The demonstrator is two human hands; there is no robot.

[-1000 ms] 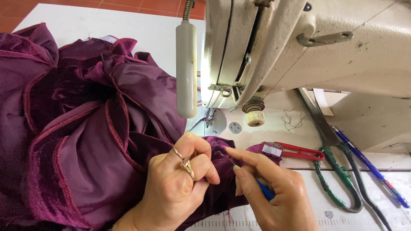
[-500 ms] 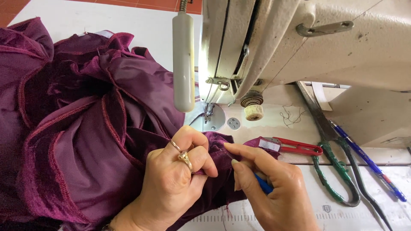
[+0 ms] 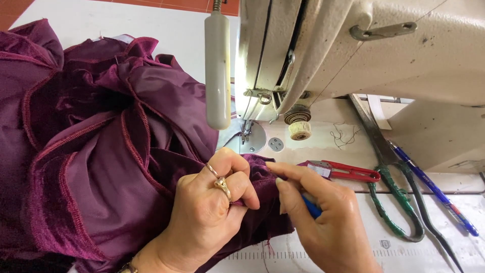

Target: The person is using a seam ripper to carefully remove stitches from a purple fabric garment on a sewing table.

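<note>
A heap of dark purple fabric [image 3: 91,136] with overlocked edges lies left of the cream sewing machine [image 3: 364,55]. My left hand [image 3: 212,212], with two rings, pinches a fold of the fabric just in front of the needle plate [image 3: 252,139]. My right hand [image 3: 323,217] touches the same fold with its fingertips while a small blue tool [image 3: 310,206] is tucked in its palm. The presser foot [image 3: 246,132] stands just behind the fold.
Red thread snips [image 3: 348,173] lie right of my hands. Large scissors with green-wrapped handles [image 3: 394,202] and a blue pen [image 3: 434,189] rest on the machine bed at right. A white lamp tube [image 3: 218,65] hangs in front of the machine head.
The view has shifted slightly; both hands stay on the same fold of fabric, my right fingers pressing a little closer to my left hand.
</note>
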